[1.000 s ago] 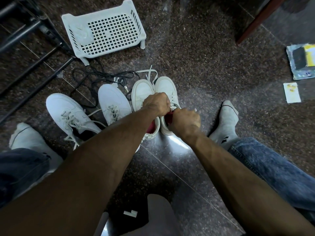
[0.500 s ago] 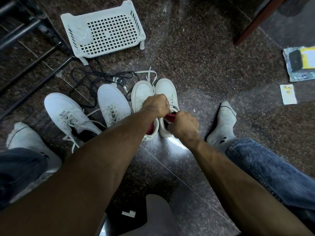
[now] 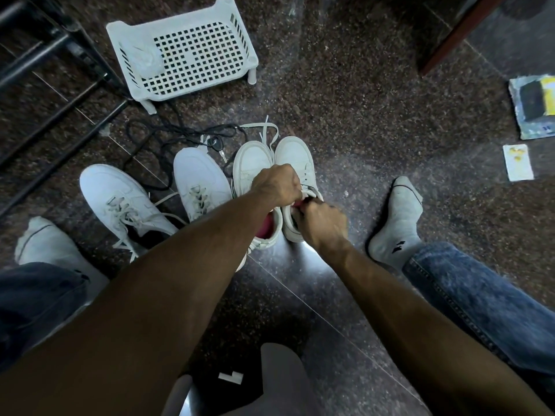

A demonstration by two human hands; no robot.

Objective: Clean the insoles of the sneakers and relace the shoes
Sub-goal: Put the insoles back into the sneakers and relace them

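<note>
White leather sneaker (image 3: 295,163) stands on the floor (image 3: 360,115), right of its mate (image 3: 250,166). Your left hand (image 3: 276,184) and right hand (image 3: 322,225) pinch its lace (image 3: 309,192) at the throat. Judged light, soft; lace limp: grip near eyelets.

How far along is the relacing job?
Done, apparently: the two sneakers on the left sit laced. In hand: left hand and right hand grip a white lace at the rightmost sneaker. Left: its partner shows no lacing, and loose laces lie beyond the toes. Insole cleaning can't be judged.
</note>
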